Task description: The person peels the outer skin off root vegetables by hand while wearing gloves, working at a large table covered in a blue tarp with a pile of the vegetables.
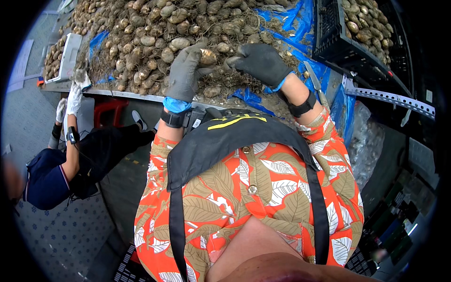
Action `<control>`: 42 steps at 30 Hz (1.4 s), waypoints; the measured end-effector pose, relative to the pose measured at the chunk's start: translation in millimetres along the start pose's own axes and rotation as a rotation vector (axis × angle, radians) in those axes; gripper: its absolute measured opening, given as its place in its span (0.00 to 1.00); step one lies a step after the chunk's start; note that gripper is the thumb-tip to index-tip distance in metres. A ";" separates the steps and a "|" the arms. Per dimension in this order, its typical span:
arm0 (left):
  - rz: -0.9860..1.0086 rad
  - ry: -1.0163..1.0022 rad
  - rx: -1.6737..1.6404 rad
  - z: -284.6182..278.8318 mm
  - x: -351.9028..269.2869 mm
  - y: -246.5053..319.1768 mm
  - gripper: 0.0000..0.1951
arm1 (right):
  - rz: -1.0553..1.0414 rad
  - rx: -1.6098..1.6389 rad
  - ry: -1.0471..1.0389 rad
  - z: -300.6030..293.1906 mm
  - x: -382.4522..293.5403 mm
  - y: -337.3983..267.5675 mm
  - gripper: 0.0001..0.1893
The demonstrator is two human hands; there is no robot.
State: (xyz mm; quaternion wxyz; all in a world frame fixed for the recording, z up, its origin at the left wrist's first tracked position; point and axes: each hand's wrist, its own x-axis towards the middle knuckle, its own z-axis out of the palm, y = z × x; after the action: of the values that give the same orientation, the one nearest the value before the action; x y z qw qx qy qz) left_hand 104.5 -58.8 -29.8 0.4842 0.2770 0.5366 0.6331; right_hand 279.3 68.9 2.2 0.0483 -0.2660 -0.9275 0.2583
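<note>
My left hand (pixel 184 72), in a grey knit work glove, holds a brown taro corm (pixel 208 57) between thumb and fingers. Its pale cut-looking end faces up. To the right, my right hand (pixel 262 65) wears a dark coated glove over a blue liner. Its fingers are curled with the tips drawn together, apart from the held corm; whether they pinch root fibres is unclear. Loose dry roots (pixel 230 79) lie below both hands. A large heap of hairy taro corms (pixel 148 40) spreads over the table beyond them. One corm (pixel 212 92) lies near the front edge.
A knife (pixel 313 77) lies right of my right hand on blue plastic sheeting (pixel 299 17). A black crate (pixel 329 38) of corms stands at the far right. At left, a co-worker's white-gloved hand (pixel 74 97) is near a white tray (pixel 69 58). A red stool (pixel 109 109) stands below.
</note>
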 end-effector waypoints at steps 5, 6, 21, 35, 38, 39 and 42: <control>-0.072 -0.040 0.053 -3.6 7.8 -13.9 0.22 | -0.055 0.265 0.258 28.6 5.3 -12.1 0.12; -0.053 0.015 0.111 -2.0 7.0 -13.4 0.22 | -0.102 0.221 0.219 34.1 4.2 -14.8 0.12; -0.079 -0.068 -0.486 -32.9 4.4 -18.9 0.22 | 0.056 0.064 -0.036 25.3 8.5 52.1 0.13; -0.257 0.145 -0.603 -51.5 -3.7 -26.9 0.17 | 0.199 0.057 -0.002 32.1 25.4 73.1 0.20; -0.203 0.000 -0.660 -87.1 -5.7 -53.4 0.21 | 0.242 0.105 0.169 27.5 40.4 83.2 0.21; -0.181 0.014 -0.587 -85.1 -7.3 -50.4 0.21 | 0.263 0.119 0.209 27.7 44.0 85.0 0.21; -0.134 0.014 -0.458 -81.7 -11.6 -41.8 0.23 | 0.265 0.084 0.123 41.3 55.1 78.2 0.22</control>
State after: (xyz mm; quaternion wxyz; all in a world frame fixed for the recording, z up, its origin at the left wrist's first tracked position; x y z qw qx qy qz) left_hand 51.0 -104.8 -89.6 0.5716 0.1192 0.3994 0.7068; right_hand 259.5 135.5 -75.6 0.0816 -0.3993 -0.8678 0.2843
